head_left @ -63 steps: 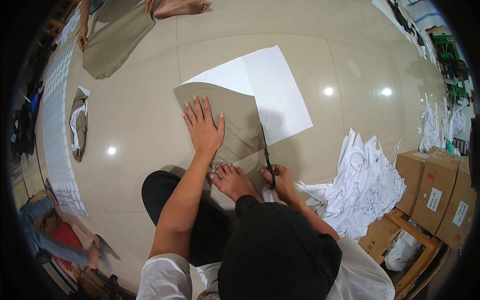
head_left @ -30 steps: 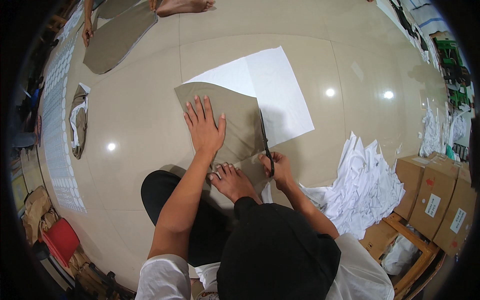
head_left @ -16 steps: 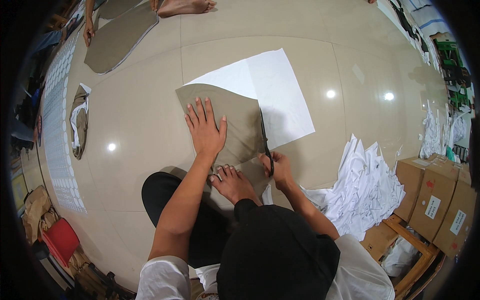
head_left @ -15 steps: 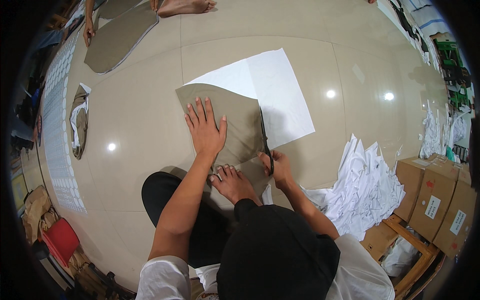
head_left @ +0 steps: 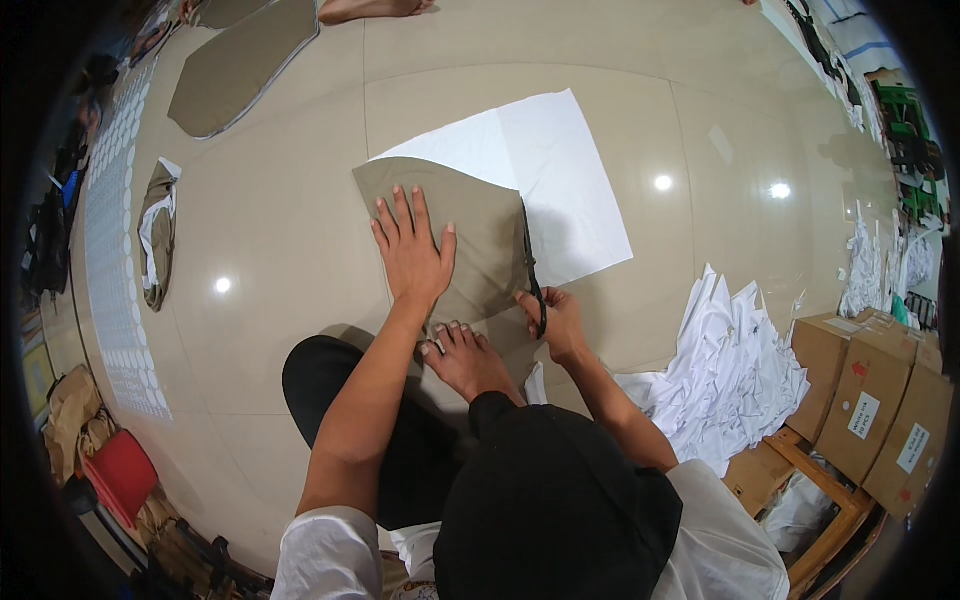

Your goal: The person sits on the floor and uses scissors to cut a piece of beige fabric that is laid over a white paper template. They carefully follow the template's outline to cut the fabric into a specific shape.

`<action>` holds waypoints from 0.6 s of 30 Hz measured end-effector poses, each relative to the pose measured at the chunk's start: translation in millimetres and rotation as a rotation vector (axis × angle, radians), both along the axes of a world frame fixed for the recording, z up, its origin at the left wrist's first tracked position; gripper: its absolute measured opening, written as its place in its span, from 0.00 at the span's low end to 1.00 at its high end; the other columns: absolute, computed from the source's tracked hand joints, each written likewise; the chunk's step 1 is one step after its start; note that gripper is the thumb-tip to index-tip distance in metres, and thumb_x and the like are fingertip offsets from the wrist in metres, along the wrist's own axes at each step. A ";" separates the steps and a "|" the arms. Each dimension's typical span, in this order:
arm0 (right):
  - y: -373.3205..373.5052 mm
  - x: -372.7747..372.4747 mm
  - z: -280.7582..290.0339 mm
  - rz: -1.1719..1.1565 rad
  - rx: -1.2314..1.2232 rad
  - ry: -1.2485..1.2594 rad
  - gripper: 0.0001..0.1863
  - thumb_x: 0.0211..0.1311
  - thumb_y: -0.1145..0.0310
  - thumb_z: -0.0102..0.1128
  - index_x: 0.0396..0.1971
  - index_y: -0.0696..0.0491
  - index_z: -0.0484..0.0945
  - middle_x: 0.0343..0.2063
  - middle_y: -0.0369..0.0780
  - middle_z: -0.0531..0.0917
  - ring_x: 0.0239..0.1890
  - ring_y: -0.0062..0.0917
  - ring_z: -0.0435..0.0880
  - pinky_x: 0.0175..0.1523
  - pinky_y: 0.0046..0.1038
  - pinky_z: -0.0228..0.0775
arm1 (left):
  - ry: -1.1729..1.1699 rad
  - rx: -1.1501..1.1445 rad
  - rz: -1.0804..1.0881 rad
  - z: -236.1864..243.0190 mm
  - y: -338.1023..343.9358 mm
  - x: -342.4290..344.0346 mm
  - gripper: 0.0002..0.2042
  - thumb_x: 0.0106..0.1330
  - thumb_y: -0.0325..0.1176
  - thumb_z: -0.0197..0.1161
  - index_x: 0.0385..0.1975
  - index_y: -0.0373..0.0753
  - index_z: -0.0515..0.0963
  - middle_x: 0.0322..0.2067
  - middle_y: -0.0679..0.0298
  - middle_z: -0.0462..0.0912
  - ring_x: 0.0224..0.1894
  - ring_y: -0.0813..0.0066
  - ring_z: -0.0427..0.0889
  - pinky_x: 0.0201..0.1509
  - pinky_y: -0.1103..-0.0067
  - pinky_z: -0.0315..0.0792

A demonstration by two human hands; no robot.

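A khaki piece of fabric [head_left: 470, 235] with a curved far edge lies over a white sheet [head_left: 565, 190] on the floor. My left hand [head_left: 415, 258] rests flat on the khaki piece, fingers spread, pressing its left part. In my right hand [head_left: 560, 322] are black scissors [head_left: 530, 255], gripped by the handles. Their blades point away from me along the khaki's right edge, over the white sheet; whether they are parted is hard to see. A bare foot [head_left: 465, 360] sits at the khaki's near edge, between my arms.
White cloth scraps [head_left: 735, 370] are heaped at the right, beside cardboard boxes [head_left: 865, 400] and a wooden frame [head_left: 825, 490]. Another khaki piece [head_left: 240, 75] lies far left near another person's foot [head_left: 375, 8]. A folded khaki-and-white bundle [head_left: 158, 235] lies left.
The other person's hands have drawn back from the far-left khaki piece. The whole view has shifted slightly; my left hand stays flat on the fabric and my right still holds the scissors.
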State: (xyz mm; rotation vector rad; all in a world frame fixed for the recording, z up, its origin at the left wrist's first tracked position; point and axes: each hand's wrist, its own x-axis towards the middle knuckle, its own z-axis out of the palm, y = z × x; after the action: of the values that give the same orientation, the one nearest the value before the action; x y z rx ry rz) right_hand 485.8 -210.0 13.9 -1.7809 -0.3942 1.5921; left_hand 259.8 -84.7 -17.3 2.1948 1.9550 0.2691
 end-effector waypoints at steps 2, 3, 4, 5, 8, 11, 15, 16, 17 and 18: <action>6.1 -0.8 7.5 0.019 -0.012 0.004 0.20 0.65 0.57 0.82 0.31 0.55 0.80 0.16 0.32 0.78 0.15 0.16 0.74 0.22 0.23 0.61 | 0.001 -0.004 0.005 -0.5 -0.7 -1.6 0.40 0.83 0.57 0.50 0.87 0.39 0.53 0.87 0.45 0.49 0.88 0.35 0.41 0.89 0.45 0.36; 9.6 0.0 10.5 0.025 -0.017 0.003 0.19 0.66 0.57 0.81 0.31 0.54 0.79 0.16 0.32 0.78 0.15 0.15 0.73 0.23 0.22 0.61 | 0.002 -0.005 0.005 -0.1 -0.2 -0.6 0.40 0.83 0.57 0.50 0.87 0.39 0.53 0.87 0.45 0.49 0.88 0.35 0.41 0.89 0.45 0.36; 11.7 0.5 9.1 0.013 -0.013 0.005 0.20 0.65 0.57 0.82 0.31 0.55 0.79 0.16 0.32 0.78 0.15 0.16 0.73 0.22 0.23 0.61 | 0.003 -0.007 0.005 0.3 0.2 0.1 0.40 0.83 0.57 0.50 0.87 0.39 0.53 0.87 0.45 0.49 0.88 0.35 0.41 0.89 0.45 0.36; 13.8 0.4 7.3 0.001 -0.008 0.007 0.20 0.64 0.57 0.82 0.31 0.55 0.79 0.17 0.32 0.78 0.15 0.16 0.73 0.22 0.23 0.61 | 0.005 -0.009 0.004 0.7 0.5 0.6 0.40 0.83 0.57 0.50 0.87 0.39 0.53 0.87 0.45 0.49 0.88 0.35 0.41 0.89 0.45 0.36; 17.6 -0.2 5.7 -0.024 -0.002 0.025 0.20 0.63 0.58 0.82 0.31 0.56 0.80 0.17 0.32 0.78 0.15 0.16 0.73 0.21 0.23 0.61 | 0.011 -0.014 0.002 1.0 0.7 1.1 0.40 0.83 0.57 0.50 0.87 0.39 0.53 0.87 0.45 0.48 0.88 0.35 0.41 0.89 0.45 0.36; 20.6 -3.0 8.7 -0.027 -0.008 0.030 0.20 0.63 0.59 0.82 0.32 0.56 0.80 0.17 0.32 0.78 0.15 0.16 0.73 0.21 0.22 0.61 | 0.011 -0.014 0.003 0.2 0.0 -0.2 0.40 0.83 0.57 0.50 0.87 0.39 0.53 0.87 0.45 0.48 0.88 0.35 0.40 0.89 0.45 0.35; 19.7 -2.5 5.8 -0.025 -0.004 0.033 0.19 0.63 0.59 0.83 0.33 0.56 0.80 0.17 0.32 0.78 0.15 0.16 0.74 0.21 0.22 0.61 | 0.010 -0.008 0.004 -0.3 0.0 0.4 0.40 0.83 0.57 0.50 0.87 0.39 0.53 0.87 0.45 0.48 0.88 0.35 0.40 0.89 0.45 0.35; 19.0 -1.9 3.9 -0.024 -0.001 0.033 0.20 0.63 0.59 0.83 0.32 0.56 0.80 0.17 0.32 0.78 0.15 0.15 0.74 0.21 0.22 0.61 | 0.010 -0.008 0.005 -0.2 0.2 0.8 0.40 0.83 0.57 0.50 0.87 0.39 0.53 0.87 0.45 0.48 0.88 0.35 0.40 0.89 0.45 0.35; 18.3 -1.3 2.2 -0.023 0.001 0.033 0.20 0.63 0.59 0.83 0.32 0.56 0.80 0.17 0.32 0.78 0.15 0.15 0.74 0.21 0.22 0.61 | 0.012 -0.009 0.004 0.0 0.2 1.2 0.41 0.83 0.57 0.50 0.87 0.39 0.53 0.87 0.45 0.48 0.88 0.35 0.40 0.89 0.45 0.35; 18.3 -1.0 1.4 -0.022 0.004 0.033 0.20 0.63 0.59 0.84 0.32 0.56 0.80 0.17 0.31 0.78 0.15 0.15 0.74 0.21 0.22 0.61 | 0.013 -0.010 0.004 0.3 0.4 1.6 0.41 0.83 0.57 0.50 0.87 0.39 0.53 0.87 0.45 0.48 0.88 0.35 0.40 0.89 0.45 0.35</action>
State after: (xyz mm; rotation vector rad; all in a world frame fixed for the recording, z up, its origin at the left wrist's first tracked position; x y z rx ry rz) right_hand 484.9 -191.7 15.3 -1.7484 -0.3609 1.6022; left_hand 261.4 -84.3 -17.0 2.1919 1.9635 0.2458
